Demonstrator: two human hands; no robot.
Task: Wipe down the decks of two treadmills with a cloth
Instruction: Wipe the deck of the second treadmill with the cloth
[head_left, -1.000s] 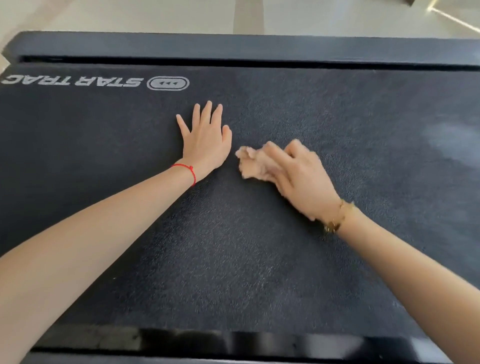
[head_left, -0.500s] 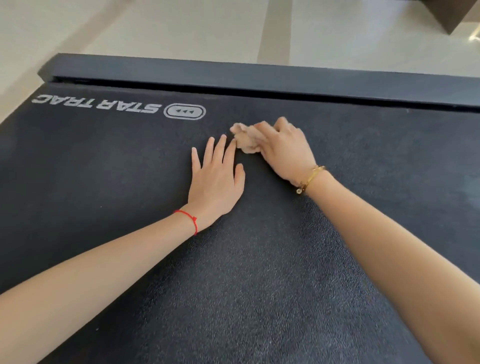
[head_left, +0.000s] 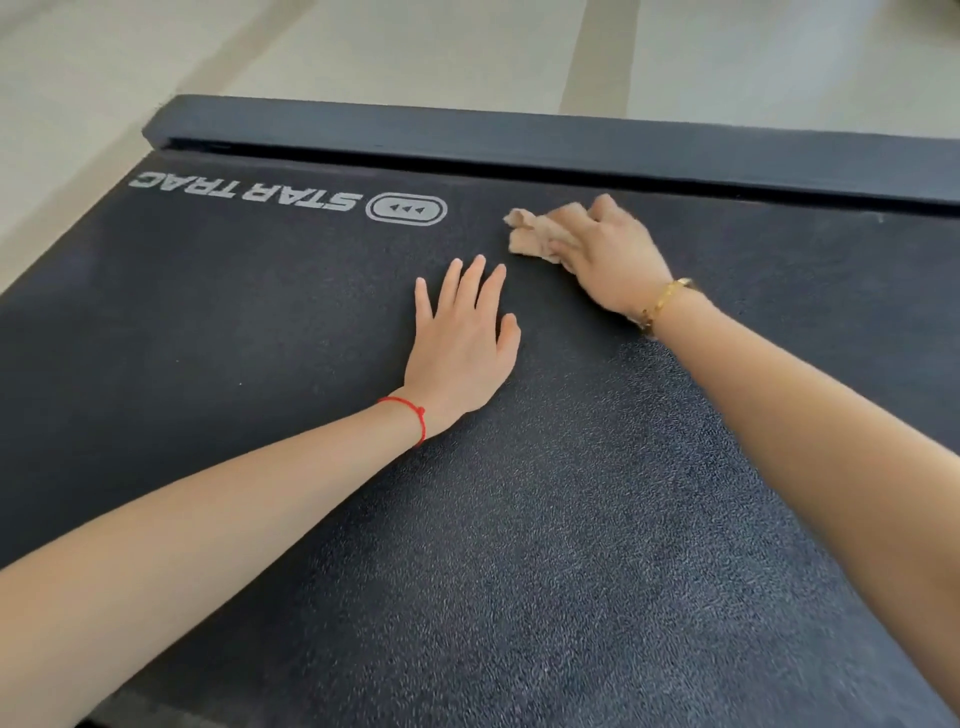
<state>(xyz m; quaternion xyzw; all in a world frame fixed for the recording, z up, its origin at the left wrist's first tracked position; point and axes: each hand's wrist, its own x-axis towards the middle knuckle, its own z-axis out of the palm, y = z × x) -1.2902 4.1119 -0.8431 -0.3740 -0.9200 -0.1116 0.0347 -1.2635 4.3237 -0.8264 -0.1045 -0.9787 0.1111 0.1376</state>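
Head view, the only one: a black treadmill deck (head_left: 519, 519) fills the picture, its textured belt running away from the camera to a dark side rail (head_left: 519, 140) at the far edge, with pale floor (head_left: 363, 47) beyond. A white logo (head_left: 244, 195) is printed on the belt at far left, reading upside down from here.

The right hand (head_left: 608, 254) is out near the far rail, fingers curled over a crumpled beige cloth (head_left: 535, 236) and pressing it onto the belt. Part of the cloth bulges out to the left of the knuckles; the rest is hidden under the palm. A gold bracelet (head_left: 665, 304) sits on that wrist.

The left hand (head_left: 462, 338) lies flat on the belt, fingers straight and slightly spread, holding nothing. It is near the cloth but not touching it, and seems to be bracing the reach. A red string (head_left: 410, 415) circles that wrist.

The cloth looks light, soft and limp (it bunches rather than holding a shape), so it should be gripped as a wad under the palm, with the loose folds gathered in to keep them from trailing. The belt's grain looks rough enough to drag at the fabric, so I judge steady downward pressure will matter more than grip strength. The job looks to be in mid-course on this deck; a second treadmill is not in view.
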